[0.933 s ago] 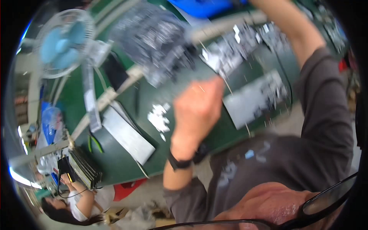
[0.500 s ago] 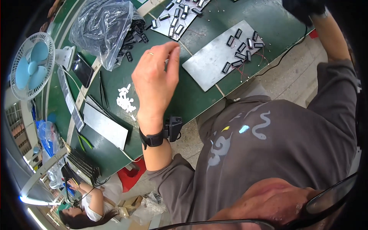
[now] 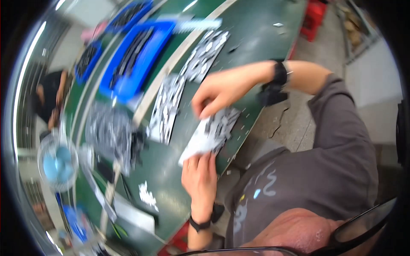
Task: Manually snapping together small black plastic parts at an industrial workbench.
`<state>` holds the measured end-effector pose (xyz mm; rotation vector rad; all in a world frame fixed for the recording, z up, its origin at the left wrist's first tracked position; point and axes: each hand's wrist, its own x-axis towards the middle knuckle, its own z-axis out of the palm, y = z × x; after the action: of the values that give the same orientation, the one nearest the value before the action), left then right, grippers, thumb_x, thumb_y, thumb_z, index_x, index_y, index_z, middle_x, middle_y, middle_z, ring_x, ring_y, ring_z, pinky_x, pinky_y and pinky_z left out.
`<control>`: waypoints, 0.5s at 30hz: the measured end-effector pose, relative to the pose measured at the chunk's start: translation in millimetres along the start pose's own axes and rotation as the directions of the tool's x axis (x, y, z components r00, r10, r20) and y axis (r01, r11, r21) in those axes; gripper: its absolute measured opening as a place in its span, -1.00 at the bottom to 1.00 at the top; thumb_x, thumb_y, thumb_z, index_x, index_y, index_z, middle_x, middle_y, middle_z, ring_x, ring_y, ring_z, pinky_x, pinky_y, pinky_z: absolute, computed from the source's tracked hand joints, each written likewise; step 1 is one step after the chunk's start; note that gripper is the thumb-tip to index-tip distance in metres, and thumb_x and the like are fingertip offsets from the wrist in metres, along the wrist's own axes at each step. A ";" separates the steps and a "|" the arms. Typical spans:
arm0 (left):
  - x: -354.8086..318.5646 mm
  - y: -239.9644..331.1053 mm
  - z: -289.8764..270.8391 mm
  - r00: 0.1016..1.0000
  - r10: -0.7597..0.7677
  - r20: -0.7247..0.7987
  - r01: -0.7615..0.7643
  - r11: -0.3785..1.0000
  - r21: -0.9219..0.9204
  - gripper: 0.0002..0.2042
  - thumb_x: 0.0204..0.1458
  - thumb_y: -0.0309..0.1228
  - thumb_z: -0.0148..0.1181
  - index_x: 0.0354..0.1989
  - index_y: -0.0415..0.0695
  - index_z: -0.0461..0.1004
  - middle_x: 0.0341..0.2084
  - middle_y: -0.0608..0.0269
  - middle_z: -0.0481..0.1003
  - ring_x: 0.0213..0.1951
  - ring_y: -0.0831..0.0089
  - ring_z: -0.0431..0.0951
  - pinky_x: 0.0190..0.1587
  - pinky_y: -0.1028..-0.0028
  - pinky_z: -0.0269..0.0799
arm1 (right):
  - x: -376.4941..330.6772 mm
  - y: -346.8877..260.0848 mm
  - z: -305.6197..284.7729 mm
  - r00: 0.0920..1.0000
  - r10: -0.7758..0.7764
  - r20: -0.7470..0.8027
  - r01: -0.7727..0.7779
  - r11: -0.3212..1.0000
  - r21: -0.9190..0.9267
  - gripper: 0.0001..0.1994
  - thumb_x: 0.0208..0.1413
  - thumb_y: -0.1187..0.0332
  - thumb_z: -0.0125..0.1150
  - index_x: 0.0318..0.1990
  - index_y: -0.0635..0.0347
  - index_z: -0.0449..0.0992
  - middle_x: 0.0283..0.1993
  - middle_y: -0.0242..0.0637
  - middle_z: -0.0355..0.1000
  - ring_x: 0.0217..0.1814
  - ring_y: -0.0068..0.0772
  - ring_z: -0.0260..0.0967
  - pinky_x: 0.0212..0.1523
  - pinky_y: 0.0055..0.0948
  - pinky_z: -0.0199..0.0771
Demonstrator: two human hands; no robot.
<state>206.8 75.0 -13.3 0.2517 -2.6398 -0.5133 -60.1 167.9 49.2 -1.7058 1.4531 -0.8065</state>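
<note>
My left hand (image 3: 200, 178) lies with its fingers stretched onto the near end of a pale metal plate (image 3: 194, 147). Small black rectangular parts (image 3: 222, 128) with thin leads cover the plate's other end. Above the plate's far edge my right hand (image 3: 215, 94) hangs with fingers curled and thumb pressed in; whatever they hold, if anything, is hidden and blurred. Black straps with small dark devices sit on both wrists. Two more plates of similar parts, one plate (image 3: 164, 113) and another plate (image 3: 207, 55), lie beyond.
Left of the plates is a clear plastic bag (image 3: 106, 128) beside loose black pieces. Nearer lies a small white heap (image 3: 147, 195). A blue tray (image 3: 160, 36), a fan (image 3: 57, 164) and a white strip (image 3: 198, 24) are farther off. Another person (image 3: 53, 96) is at far left.
The view has swung, bringing the blue trays in. My left hand has moved from above the table to the plate; my right hand has come from the far edge to over it.
</note>
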 end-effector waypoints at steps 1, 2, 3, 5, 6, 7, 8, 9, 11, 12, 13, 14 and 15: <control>3.0 5.5 -3.9 0.999 -0.037 0.029 0.037 0.999 -0.008 -0.90 -0.04 -0.49 0.38 -0.34 -0.15 0.60 -0.37 0.16 0.52 -0.25 0.14 0.50 -0.21 0.25 0.43 | 0.0 4.3 2.3 0.999 -0.027 -0.037 0.028 0.999 0.037 -0.74 0.25 0.23 0.19 -0.14 0.28 0.56 -0.27 -0.31 0.55 -0.26 -0.52 0.43 -0.19 -0.45 0.44; 3.5 8.0 -7.9 0.997 -0.062 0.052 0.064 0.997 -0.034 -0.90 -0.04 -0.50 0.37 -0.37 -0.17 0.58 -0.38 0.15 0.52 -0.25 0.15 0.50 -0.20 0.24 0.42 | 9.2 15.9 4.5 1.000 -0.011 -0.004 0.012 0.995 0.101 -0.72 0.26 0.21 0.19 -0.10 0.27 0.55 -0.23 -0.31 0.55 -0.26 -0.52 0.43 -0.20 -0.46 0.44; -1.6 9.0 -14.4 0.990 -0.108 0.088 0.112 0.993 -0.043 -0.91 -0.04 -0.52 0.37 -0.39 -0.19 0.56 -0.39 0.15 0.51 -0.25 0.16 0.49 -0.19 0.24 0.42 | 16.6 16.0 10.8 0.999 -0.014 0.041 0.006 0.983 0.185 -0.70 0.26 0.20 0.20 -0.06 0.27 0.55 -0.19 -0.32 0.55 -0.27 -0.51 0.43 -0.21 -0.47 0.44; 0.4 7.9 -26.2 0.989 -0.097 0.110 0.109 0.989 -0.104 -0.91 -0.04 -0.53 0.35 -0.38 -0.17 0.55 -0.38 0.16 0.51 -0.24 0.16 0.49 -0.17 0.24 0.41 | 12.1 13.0 16.4 0.995 0.080 0.064 -0.097 0.927 0.361 -0.67 0.26 0.19 0.20 -0.02 0.29 0.53 -0.16 -0.29 0.55 -0.27 -0.49 0.45 -0.21 -0.47 0.48; 3.2 7.6 -32.8 0.981 -0.130 0.145 0.152 0.977 -0.147 -0.91 -0.03 -0.54 0.34 -0.38 -0.16 0.54 -0.37 0.17 0.51 -0.23 0.16 0.49 -0.15 0.25 0.41 | 11.0 9.6 19.6 0.981 0.137 0.134 -0.188 0.817 0.545 -0.64 0.27 0.19 0.20 0.02 0.31 0.50 -0.13 -0.27 0.54 -0.28 -0.47 0.47 -0.21 -0.46 0.52; 9.6 8.0 -37.3 0.969 -0.166 0.182 0.199 0.962 -0.186 -0.91 -0.03 -0.55 0.33 -0.37 -0.15 0.53 -0.35 0.18 0.51 -0.22 0.15 0.48 -0.13 0.25 0.41 | 9.2 5.2 23.2 0.983 0.141 0.117 -0.182 0.821 0.542 -0.64 0.27 0.19 0.20 0.02 0.31 0.50 -0.13 -0.27 0.54 -0.28 -0.47 0.47 -0.21 -0.46 0.52; 17.3 9.7 -41.7 0.971 -0.156 0.181 0.189 0.964 -0.185 -0.91 -0.03 -0.55 0.33 -0.37 -0.15 0.53 -0.35 0.18 0.51 -0.22 0.15 0.48 -0.13 0.25 0.41 | 7.5 -1.6 27.6 0.977 0.135 0.163 -0.211 0.675 0.707 -0.62 0.26 0.19 0.20 0.04 0.34 0.48 -0.10 -0.24 0.53 -0.27 -0.44 0.49 -0.20 -0.43 0.56; 26.9 11.4 -46.0 0.990 -0.114 0.086 0.126 0.980 -0.153 -0.90 -0.03 -0.57 0.32 -0.36 -0.17 0.53 -0.34 0.17 0.52 -0.19 0.15 0.49 -0.11 0.26 0.41 | 7.0 -5.0 30.3 0.971 0.115 0.209 -0.239 0.494 0.836 -0.60 0.26 0.19 0.21 0.06 0.37 0.46 -0.08 -0.22 0.52 -0.27 -0.41 0.51 -0.19 -0.40 0.61; 40.3 11.0 -53.0 0.996 -0.020 -0.085 0.015 0.998 -0.065 -0.88 -0.04 -0.60 0.31 -0.33 -0.21 0.51 -0.30 0.14 0.53 -0.15 0.14 0.49 -0.06 0.26 0.40 | 15.0 -5.5 35.9 0.967 0.091 0.236 -0.251 0.468 0.848 -0.60 0.26 0.19 0.20 0.05 0.38 0.46 -0.10 -0.22 0.53 -0.26 -0.39 0.52 -0.17 -0.38 0.63; 45.9 9.4 -52.1 0.997 -0.019 -0.078 0.014 0.998 -0.062 -0.88 -0.04 -0.60 0.31 -0.33 -0.21 0.51 -0.30 0.14 0.53 -0.15 0.14 0.49 -0.06 0.26 0.40 | 20.6 -5.2 37.2 0.960 0.070 0.271 -0.273 0.445 0.853 -0.61 0.26 0.19 0.19 0.03 0.39 0.46 -0.12 -0.23 0.53 -0.25 -0.37 0.53 -0.15 -0.35 0.64; 53.0 5.8 -51.5 0.992 0.016 -0.123 -0.012 0.999 0.041 -0.86 -0.04 -0.61 0.31 -0.31 -0.23 0.49 -0.28 0.12 0.53 -0.12 0.13 0.49 -0.06 0.26 0.41 | 28.4 -5.2 37.4 0.952 0.045 0.304 -0.294 0.428 0.855 -0.62 0.27 0.20 0.18 0.01 0.40 0.46 -0.14 -0.23 0.54 -0.24 -0.35 0.54 -0.13 -0.32 0.66; 59.0 2.1 -49.9 0.985 0.056 -0.166 -0.033 0.989 0.141 -0.85 -0.04 -0.62 0.30 -0.30 -0.24 0.48 -0.25 0.10 0.54 -0.10 0.11 0.50 -0.05 0.26 0.41 | 35.9 -3.0 39.2 0.953 0.042 0.300 -0.288 0.429 0.856 -0.62 0.27 0.20 0.18 0.01 0.40 0.46 -0.14 -0.23 0.54 -0.24 -0.35 0.54 -0.13 -0.32 0.66; 64.3 -1.1 -48.5 0.972 0.104 -0.209 -0.052 0.970 0.239 -0.84 -0.03 -0.62 0.30 -0.28 -0.26 0.47 -0.22 0.08 0.54 -0.08 0.09 0.50 -0.04 0.26 0.42 | 44.2 1.3 39.7 0.958 0.055 0.280 -0.272 0.483 0.832 -0.64 0.26 0.21 0.18 0.00 0.38 0.46 -0.17 -0.20 0.54 -0.25 -0.33 0.54 -0.16 -0.32 0.65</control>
<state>171.7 42.3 51.5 0.2579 -2.4777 -0.1387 -20.5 129.6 27.1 -0.7961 0.7688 -0.9740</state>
